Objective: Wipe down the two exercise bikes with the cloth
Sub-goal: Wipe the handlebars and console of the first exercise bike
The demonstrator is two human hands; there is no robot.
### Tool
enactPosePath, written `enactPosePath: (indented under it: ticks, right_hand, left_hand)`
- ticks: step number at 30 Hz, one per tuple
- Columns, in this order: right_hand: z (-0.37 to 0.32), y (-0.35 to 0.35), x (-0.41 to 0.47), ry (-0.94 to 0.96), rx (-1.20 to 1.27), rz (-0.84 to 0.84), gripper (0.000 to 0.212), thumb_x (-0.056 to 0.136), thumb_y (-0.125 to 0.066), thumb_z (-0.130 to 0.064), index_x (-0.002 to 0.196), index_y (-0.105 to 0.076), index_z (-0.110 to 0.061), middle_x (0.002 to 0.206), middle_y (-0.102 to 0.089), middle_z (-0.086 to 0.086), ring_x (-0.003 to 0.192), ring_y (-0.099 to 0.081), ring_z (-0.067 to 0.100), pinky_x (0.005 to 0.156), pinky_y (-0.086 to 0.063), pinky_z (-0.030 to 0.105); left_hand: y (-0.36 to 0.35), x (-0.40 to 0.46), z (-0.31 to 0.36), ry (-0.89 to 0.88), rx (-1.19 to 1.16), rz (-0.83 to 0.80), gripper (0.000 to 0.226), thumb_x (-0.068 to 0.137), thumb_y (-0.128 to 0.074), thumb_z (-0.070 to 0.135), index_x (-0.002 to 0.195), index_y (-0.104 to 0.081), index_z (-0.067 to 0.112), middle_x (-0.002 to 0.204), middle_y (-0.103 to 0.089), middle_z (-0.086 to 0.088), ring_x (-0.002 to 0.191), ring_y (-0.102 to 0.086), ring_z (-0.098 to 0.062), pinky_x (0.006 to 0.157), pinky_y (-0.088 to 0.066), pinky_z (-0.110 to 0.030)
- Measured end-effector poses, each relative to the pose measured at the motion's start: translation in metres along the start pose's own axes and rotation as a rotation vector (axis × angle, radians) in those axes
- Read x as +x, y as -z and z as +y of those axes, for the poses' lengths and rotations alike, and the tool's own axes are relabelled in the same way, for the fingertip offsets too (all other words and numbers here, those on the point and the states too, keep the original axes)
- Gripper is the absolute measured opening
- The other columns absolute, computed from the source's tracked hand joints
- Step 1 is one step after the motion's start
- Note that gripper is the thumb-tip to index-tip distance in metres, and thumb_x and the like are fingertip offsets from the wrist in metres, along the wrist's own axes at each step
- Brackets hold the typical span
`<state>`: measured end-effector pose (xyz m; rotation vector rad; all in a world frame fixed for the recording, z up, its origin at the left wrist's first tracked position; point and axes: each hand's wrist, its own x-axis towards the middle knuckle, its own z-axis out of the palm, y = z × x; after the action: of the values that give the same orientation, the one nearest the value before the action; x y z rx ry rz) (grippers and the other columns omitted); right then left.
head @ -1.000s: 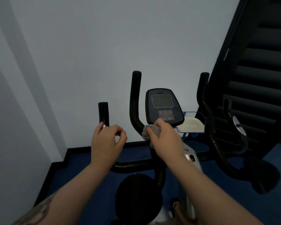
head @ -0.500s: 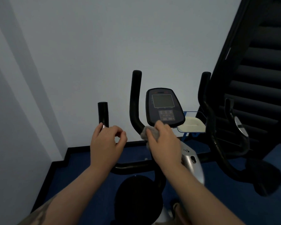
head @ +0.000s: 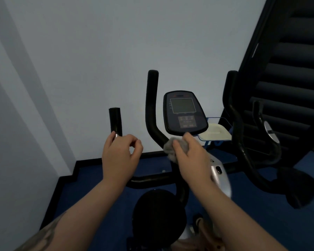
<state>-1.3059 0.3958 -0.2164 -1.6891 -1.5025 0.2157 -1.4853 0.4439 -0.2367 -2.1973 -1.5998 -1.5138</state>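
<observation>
Two bikes (head: 152, 109) on blue floor (head: 101, 189)

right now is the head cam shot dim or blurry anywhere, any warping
Head view: dim overall, so the black seat and second bike lose detail; the console screen is dark, without glare; the silver housing beside the right hand and grey cloth smears; wide-angle warping bends the wall corner; the left hand looks sharp.
</observation>
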Motion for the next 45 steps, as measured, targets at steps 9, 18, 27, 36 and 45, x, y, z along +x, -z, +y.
enactPosePath:
  ticks: [9,18,27,36,45]
  right_hand:
    - [0.016,0.03,-0.032,0.155,0.031,-0.103,0.022,0.09,-0.057,-0.044,0.076,-0.048,-0.03,0.079,-0.054,-0.011,0.073,-0.054,0.004,0.057,-0.041,0.026]
    - [0.031,0.017,-0.065,0.134,0.183,-0.114,0.019,0.083,-0.071,-0.033,0.086,-0.054,-0.041,0.098,-0.046,-0.02,0.094,-0.051,-0.004,0.073,-0.042,0.008]
    - [0.002,0.007,-0.008,0.129,0.21,-0.056,0.019,0.084,-0.072,-0.024,0.086,-0.055,-0.034,0.1,-0.048,-0.013,0.092,-0.048,-0.013,0.07,-0.038,0.002]
    - [0.026,0.023,-0.023,0.199,0.183,-0.111,0.014,0.081,-0.065,-0.045,0.083,-0.055,-0.037,0.092,-0.054,-0.014,0.088,-0.055,0.001,0.07,-0.042,0.013]
    - [0.033,0.001,-0.062,0.098,0.234,0.031,0.012,0.086,-0.067,-0.034,0.092,-0.057,-0.035,0.102,-0.054,-0.014,0.098,-0.054,0.001,0.073,-0.045,0.016]
  left_hand:
    - [-0.002,0.002,-0.003,-0.002,-0.003,0.007,0.023,0.092,-0.05,0.023,0.073,-0.061,0.017,0.066,-0.057,0.012,0.052,-0.042,-0.006,0.112,-0.031,-0.034]
    - [-0.004,0.001,-0.004,-0.014,0.001,0.025,0.022,0.092,-0.05,0.022,0.072,-0.059,0.019,0.064,-0.054,0.013,0.054,-0.04,-0.007,0.113,-0.024,-0.025]
    - [-0.002,0.0,-0.002,-0.006,0.027,0.01,0.021,0.093,-0.055,0.015,0.073,-0.061,0.016,0.064,-0.055,0.01,0.056,-0.044,-0.01,0.114,-0.024,-0.028]
    - [-0.003,0.003,-0.006,0.013,-0.006,0.023,0.024,0.092,-0.05,0.016,0.071,-0.061,0.015,0.062,-0.058,0.007,0.053,-0.043,-0.012,0.112,-0.028,-0.03]
    - [-0.002,0.002,-0.005,0.016,0.004,0.01,0.029,0.094,-0.046,0.017,0.07,-0.062,0.011,0.061,-0.058,0.002,0.053,-0.046,-0.016,0.112,-0.025,-0.024]
